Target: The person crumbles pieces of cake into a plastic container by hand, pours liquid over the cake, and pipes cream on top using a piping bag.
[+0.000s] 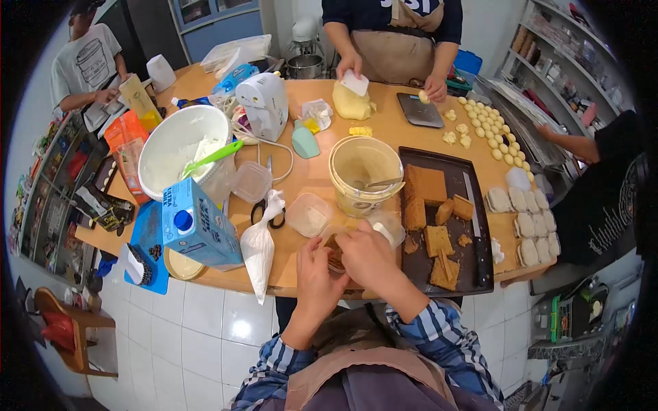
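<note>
My left hand (319, 277) is curled round a small clear plastic cup at the table's front edge. A piece of brown cake (334, 255) shows inside the cup, between my hands. My right hand (370, 257) has its fingers bent down over the cup; its fingertips and whatever they grip are hidden. Just right of it lies a clear tub with white cream (385, 231), partly covered by the hand. To the left stands another clear tub (308, 215). A dark baking tray (480, 257) on the right carries cut brown cake (426, 185) and a long knife (471, 198).
Behind my hands stands a white bucket (349, 198). On the left are a filled piping bag (262, 250), a blue milk carton (202, 222), a white bowl (156, 161) and a hand mixer (262, 106). Opposite, a person handles yellow dough (351, 103) beside a scale (420, 109).
</note>
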Action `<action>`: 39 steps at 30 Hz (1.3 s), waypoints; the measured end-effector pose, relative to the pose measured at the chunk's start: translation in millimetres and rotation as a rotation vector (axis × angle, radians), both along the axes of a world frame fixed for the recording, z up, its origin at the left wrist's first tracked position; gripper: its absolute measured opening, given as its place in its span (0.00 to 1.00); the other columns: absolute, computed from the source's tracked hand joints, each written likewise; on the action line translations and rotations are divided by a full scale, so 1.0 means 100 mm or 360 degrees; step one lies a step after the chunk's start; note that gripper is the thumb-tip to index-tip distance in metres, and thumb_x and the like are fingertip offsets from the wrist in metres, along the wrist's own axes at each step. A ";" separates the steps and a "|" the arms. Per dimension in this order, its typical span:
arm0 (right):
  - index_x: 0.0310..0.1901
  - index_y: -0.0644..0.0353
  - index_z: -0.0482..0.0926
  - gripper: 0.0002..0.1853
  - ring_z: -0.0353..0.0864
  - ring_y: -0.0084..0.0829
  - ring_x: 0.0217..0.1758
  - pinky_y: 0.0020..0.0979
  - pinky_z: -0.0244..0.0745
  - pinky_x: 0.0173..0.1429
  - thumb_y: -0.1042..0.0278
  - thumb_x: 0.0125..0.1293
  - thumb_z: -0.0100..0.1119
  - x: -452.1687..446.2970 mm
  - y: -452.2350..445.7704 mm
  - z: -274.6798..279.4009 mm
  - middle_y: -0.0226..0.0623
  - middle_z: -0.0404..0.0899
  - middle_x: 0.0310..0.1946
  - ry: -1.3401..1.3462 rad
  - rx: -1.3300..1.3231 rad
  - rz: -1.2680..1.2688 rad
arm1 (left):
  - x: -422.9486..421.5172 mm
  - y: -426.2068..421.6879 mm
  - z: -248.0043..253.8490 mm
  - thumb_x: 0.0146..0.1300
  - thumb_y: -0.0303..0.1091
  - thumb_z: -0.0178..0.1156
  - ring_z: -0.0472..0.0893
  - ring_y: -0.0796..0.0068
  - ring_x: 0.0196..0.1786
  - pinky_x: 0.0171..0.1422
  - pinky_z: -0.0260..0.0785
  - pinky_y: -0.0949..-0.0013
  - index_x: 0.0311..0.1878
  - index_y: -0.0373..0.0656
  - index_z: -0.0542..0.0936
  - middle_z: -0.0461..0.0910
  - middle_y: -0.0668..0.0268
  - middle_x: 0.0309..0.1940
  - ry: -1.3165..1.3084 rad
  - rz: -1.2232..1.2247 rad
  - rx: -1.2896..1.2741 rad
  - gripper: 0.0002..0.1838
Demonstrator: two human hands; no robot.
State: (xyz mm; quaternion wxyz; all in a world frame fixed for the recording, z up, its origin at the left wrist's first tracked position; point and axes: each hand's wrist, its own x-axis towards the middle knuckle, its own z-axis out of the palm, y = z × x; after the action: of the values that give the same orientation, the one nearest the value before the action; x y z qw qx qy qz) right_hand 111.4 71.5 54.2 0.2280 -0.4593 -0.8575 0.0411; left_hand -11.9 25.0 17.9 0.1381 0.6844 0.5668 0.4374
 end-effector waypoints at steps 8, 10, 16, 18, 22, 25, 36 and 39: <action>0.27 0.59 0.79 0.06 0.77 0.39 0.39 0.34 0.76 0.36 0.70 0.45 0.58 -0.11 0.03 -0.07 0.37 0.80 0.27 -0.0176 0.0024 -0.0075 | -0.06 -0.06 0.12 0.38 0.27 0.71 0.67 0.47 0.55 0.59 0.61 0.54 0.46 0.35 0.72 0.67 0.48 0.54 0.0048 -0.0025 -0.0068 0.28; 0.28 0.60 0.80 0.06 0.77 0.39 0.40 0.36 0.76 0.37 0.71 0.46 0.59 -0.08 0.05 -0.06 0.39 0.79 0.29 -0.0106 0.0004 -0.0092 | -0.09 -0.08 0.17 0.38 0.29 0.71 0.67 0.48 0.55 0.59 0.60 0.55 0.46 0.36 0.72 0.67 0.49 0.54 0.0045 -0.0037 -0.0043 0.28; 0.35 0.59 0.83 0.10 0.78 0.38 0.41 0.33 0.76 0.38 0.71 0.50 0.57 0.12 0.09 -0.05 0.43 0.79 0.35 0.0571 -0.0227 -0.0060 | -0.15 -0.06 0.29 0.39 0.32 0.73 0.69 0.52 0.54 0.57 0.63 0.58 0.46 0.38 0.74 0.70 0.53 0.51 0.0043 -0.0006 0.0063 0.28; 0.37 0.60 0.83 0.10 0.79 0.36 0.38 0.31 0.76 0.38 0.71 0.51 0.58 0.17 0.13 -0.06 0.43 0.78 0.35 0.0850 -0.0465 -0.0074 | -0.16 -0.01 0.32 0.40 0.32 0.73 0.70 0.55 0.53 0.56 0.65 0.59 0.45 0.40 0.76 0.71 0.55 0.49 0.0078 0.0013 0.0096 0.26; 0.38 0.65 0.81 0.09 0.80 0.25 0.30 0.25 0.75 0.35 0.73 0.55 0.61 0.20 0.16 -0.11 0.37 0.80 0.31 0.1395 -0.0865 -0.0089 | -0.11 0.13 0.33 0.41 0.31 0.72 0.72 0.58 0.48 0.51 0.65 0.60 0.40 0.40 0.80 0.75 0.60 0.43 0.0093 -0.0024 0.0153 0.19; 0.40 0.68 0.80 0.09 0.80 0.22 0.31 0.24 0.75 0.34 0.75 0.57 0.60 0.20 0.16 -0.09 0.35 0.81 0.32 0.1557 -0.1119 -0.0062 | -0.06 0.22 0.29 0.41 0.30 0.71 0.72 0.59 0.47 0.49 0.63 0.58 0.38 0.42 0.81 0.76 0.62 0.41 0.0122 -0.0037 0.0195 0.17; 0.40 0.69 0.80 0.11 0.81 0.25 0.35 0.26 0.77 0.40 0.74 0.55 0.64 0.22 0.17 -0.20 0.38 0.82 0.34 0.1493 -0.1012 -0.0077 | 0.02 0.33 0.22 0.42 0.27 0.66 0.72 0.61 0.46 0.50 0.61 0.59 0.36 0.44 0.82 0.77 0.64 0.38 0.0111 -0.0025 0.0312 0.13; 0.39 0.67 0.80 0.12 0.82 0.28 0.35 0.27 0.77 0.40 0.72 0.53 0.64 0.22 0.17 -0.17 0.40 0.82 0.34 0.1328 -0.0888 -0.0134 | 0.03 0.34 0.24 0.42 0.27 0.65 0.72 0.61 0.45 0.50 0.61 0.59 0.35 0.44 0.82 0.77 0.64 0.39 0.0135 -0.0038 0.0303 0.12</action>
State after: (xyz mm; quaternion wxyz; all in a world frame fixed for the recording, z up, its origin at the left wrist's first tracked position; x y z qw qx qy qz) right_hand 133.7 88.3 36.9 0.4214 -0.4815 -0.6303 0.4397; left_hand -9.0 59.2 41.5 0.0535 0.7191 0.5196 0.4583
